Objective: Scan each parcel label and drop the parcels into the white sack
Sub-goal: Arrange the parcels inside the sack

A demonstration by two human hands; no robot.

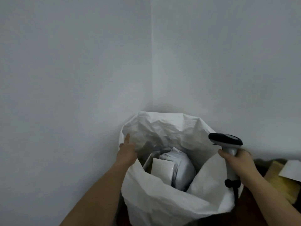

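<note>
The white sack (162, 204) stands open in the room's corner. Inside it lie a grey poly-mailer parcel (180, 167) and a white flat parcel (162, 170). My left hand (127, 152) reaches over the sack's left rim with fingers straight, touching the sack's inner wall and holding nothing. My right hand (237, 162) grips the handle of a grey and black barcode scanner (227, 141), whose head points left over the sack's right side. A black cord hangs from the scanner's base.
Cardboard boxes (280, 180) with a white sheet or envelope (291, 170) on them sit at the right edge on a dark surface. Plain pale walls meet in a corner behind the sack.
</note>
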